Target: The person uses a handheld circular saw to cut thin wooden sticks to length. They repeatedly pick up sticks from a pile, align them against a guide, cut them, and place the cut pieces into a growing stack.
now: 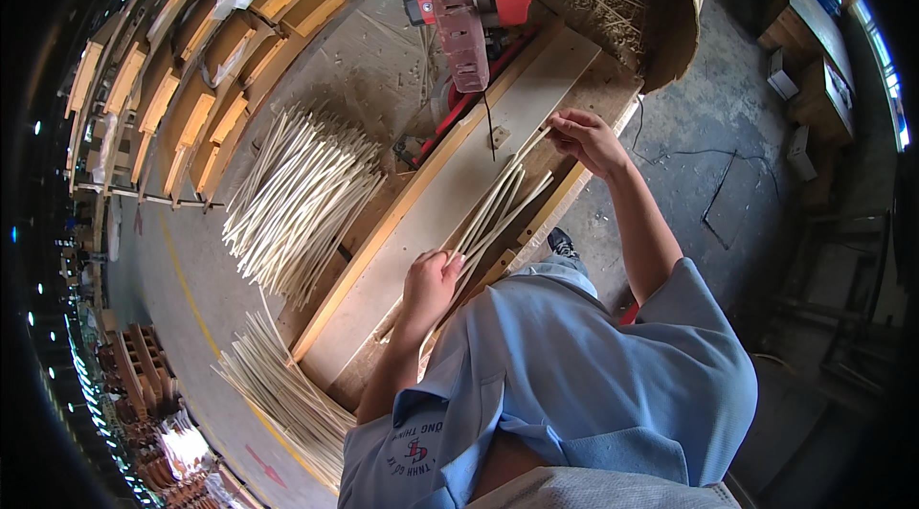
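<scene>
My left hand (431, 289) is closed around a small bunch of thin pale sticks (494, 212) at the near edge of the work board. The bunch fans out toward the far right. Farther up, my right hand (586, 140) pinches the far end of a thin stick with thumb and fingers; how many pieces it holds I cannot tell. Beyond both hands stands a red chop saw (459, 25), its thin blade (490, 126) reaching down over the pale board (421, 212). A small wood scrap (500, 136) lies beside the blade. Both hands are to the right of the blade.
A thick pile of pale sticks (304, 203) lies left of the board, with another bundle (287, 394) below it. A cardboard box (661, 6) with offcuts and sawdust stands at the far right end. Racks of wooden parts (206, 59) stand far left. A cable (713, 198) runs over the floor.
</scene>
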